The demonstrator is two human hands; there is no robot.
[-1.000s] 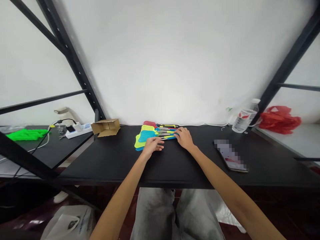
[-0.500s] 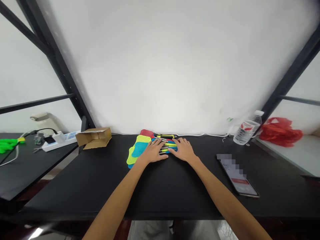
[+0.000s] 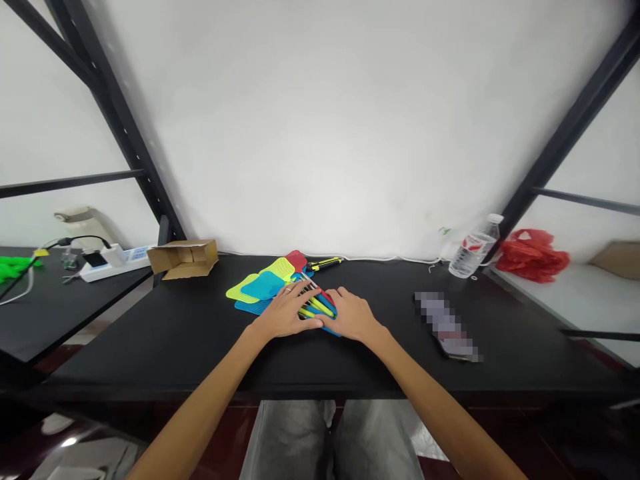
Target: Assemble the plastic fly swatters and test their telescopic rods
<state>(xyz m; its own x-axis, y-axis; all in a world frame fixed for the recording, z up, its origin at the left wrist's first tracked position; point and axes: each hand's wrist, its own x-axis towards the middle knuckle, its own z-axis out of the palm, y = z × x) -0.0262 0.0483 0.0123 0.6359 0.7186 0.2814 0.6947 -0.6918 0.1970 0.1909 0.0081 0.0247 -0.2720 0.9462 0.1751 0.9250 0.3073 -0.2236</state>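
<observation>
over the handles [image 3: 324, 306], hands [image 3: 286, 312] palm-down

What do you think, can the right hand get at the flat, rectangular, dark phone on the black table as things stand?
Probably yes: the phone lies uncovered, with nothing visible blocking the way. The right hand is touching red, yellow and blue handles, so it would likely need to leave them first.

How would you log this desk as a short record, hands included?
Left hand: spread over part of the mesh paddles
Right hand: at their handles
Paddle heads: yellow, blue, red; overlapping
Desk: black
Left side: open cardboard box
Right side: phone, lying flat; clear bottle near red bag
</observation>
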